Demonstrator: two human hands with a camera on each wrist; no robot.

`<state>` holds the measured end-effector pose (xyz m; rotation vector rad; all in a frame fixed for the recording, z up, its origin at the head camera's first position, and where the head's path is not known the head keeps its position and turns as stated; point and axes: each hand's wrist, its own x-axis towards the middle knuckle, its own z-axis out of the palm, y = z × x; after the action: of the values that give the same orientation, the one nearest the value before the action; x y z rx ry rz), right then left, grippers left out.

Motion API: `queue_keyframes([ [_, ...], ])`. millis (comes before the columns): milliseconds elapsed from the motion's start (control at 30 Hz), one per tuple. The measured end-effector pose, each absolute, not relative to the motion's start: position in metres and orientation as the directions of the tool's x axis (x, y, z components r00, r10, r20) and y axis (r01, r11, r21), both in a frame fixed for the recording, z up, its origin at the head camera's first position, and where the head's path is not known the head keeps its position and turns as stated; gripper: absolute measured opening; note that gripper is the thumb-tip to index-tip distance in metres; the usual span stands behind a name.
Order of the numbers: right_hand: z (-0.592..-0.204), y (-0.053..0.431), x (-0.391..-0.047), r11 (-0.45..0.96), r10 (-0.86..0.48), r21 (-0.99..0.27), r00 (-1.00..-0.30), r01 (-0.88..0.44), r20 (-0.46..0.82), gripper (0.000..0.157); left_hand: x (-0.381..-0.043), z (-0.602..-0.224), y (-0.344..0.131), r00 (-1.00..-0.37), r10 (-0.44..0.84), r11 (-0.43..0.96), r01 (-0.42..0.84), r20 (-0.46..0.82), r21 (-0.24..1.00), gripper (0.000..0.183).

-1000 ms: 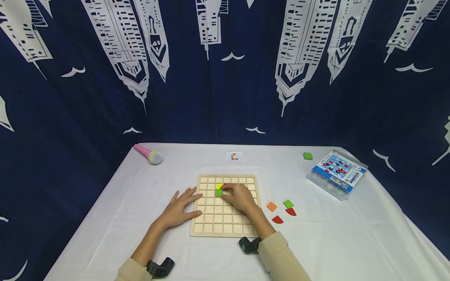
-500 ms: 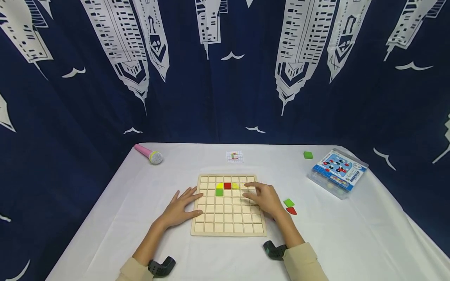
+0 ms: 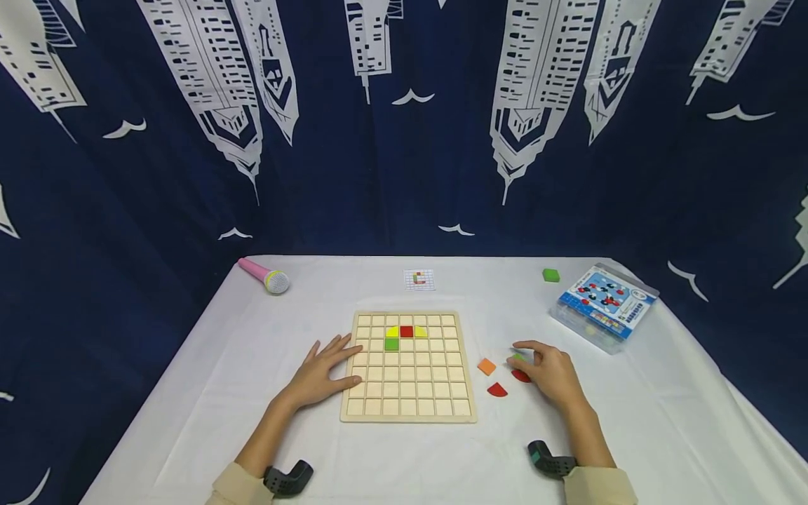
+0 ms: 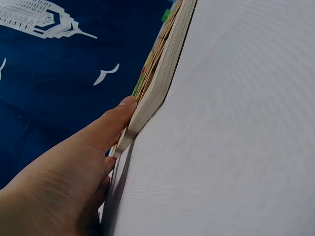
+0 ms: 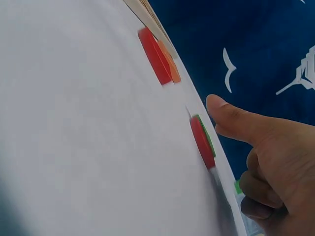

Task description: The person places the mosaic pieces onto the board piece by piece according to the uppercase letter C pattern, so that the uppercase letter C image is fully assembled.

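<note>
A wooden grid board (image 3: 408,395) lies mid-table. On its upper part sit two yellow quarter-round pieces, a red square (image 3: 407,332) between them, and a green square (image 3: 391,344) below the left yellow one. My left hand (image 3: 322,375) rests against the board's left edge with its fingers spread. My right hand (image 3: 548,370) hovers right of the board, thumb and index finger apart over a loose green square (image 3: 518,357). In the right wrist view the fingertips are clear of that green square (image 5: 206,135). A red quarter-round piece (image 3: 520,376) lies beside it, partly under the hand.
Nearer the board lie an orange square (image 3: 486,366) and another red quarter-round piece (image 3: 497,390). At the back are a pink microphone (image 3: 264,275), a small pattern card (image 3: 419,280), a green block (image 3: 551,275) and a clear plastic box (image 3: 604,306) with a blue label.
My right hand has let go of the piece on the board, uncovering the red square and right yellow piece, and moved right to the loose pieces. The left hand stays put.
</note>
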<state>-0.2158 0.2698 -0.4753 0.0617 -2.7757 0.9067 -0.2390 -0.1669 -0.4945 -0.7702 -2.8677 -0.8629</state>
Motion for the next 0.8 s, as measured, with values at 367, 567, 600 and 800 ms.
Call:
queue_keyframes([
  [367,-0.4756,0.2751,-0.2179,0.835,0.049,-0.546,-0.980,-0.066,0.195,0.031,-0.2406,-0.4946,-0.1675,-0.871,0.449,0.717,0.485,0.200,0.501,0.066],
  [567,-0.4774,0.2714,-0.2232,0.834,0.033,-0.547,-0.980,-0.080,0.194,0.031,-0.2397,-0.4961,-0.1673,-0.872,0.446,0.712,0.482,0.202,0.511,0.066],
  [600,-0.4773,0.2716,-0.2232,0.833,0.036,-0.548,-0.981,-0.075,0.190,0.031,-0.2392,-0.4960,-0.1671,-0.872,0.446,0.711,0.482,0.201,0.512,0.066],
  [800,-0.4767,0.2782,-0.2224,0.840,0.046,-0.540,-0.984,-0.057,0.175,0.031,-0.2397,-0.4970,-0.1672,-0.873,0.445,0.714,0.480,0.199,0.510,0.066],
])
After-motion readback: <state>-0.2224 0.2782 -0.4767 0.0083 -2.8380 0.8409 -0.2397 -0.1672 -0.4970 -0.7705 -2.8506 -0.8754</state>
